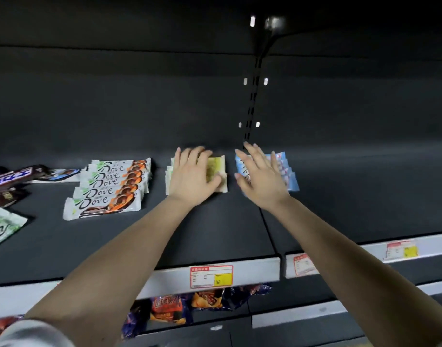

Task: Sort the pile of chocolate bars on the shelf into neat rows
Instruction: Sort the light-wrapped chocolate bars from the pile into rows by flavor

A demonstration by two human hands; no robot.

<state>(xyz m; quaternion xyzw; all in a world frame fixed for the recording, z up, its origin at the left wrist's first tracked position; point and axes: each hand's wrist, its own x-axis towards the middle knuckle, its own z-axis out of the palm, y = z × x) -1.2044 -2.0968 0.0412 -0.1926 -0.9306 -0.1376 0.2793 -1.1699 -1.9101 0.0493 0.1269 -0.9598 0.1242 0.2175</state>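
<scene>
Squaring two rows mid-shelf (215, 234), by the look of it: left hand (192, 176) lies flat on the yellow bars (216, 166), and right hand (260, 181) is spread wide over the blue bars (288, 176), too blurred to confirm contact. Unsorted pile (9, 181) sits far left, past the Dove row (109, 189). Bars likely light, thin and stiff in slick wrap, so they'll slide; pinch the long edges or push flat-palmed, and avoid the crimped ends.

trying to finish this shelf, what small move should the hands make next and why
Probably reach the left hand to the loose bars at far left: they lie crooked, while the yellow bars and blue bars look squared.
</scene>
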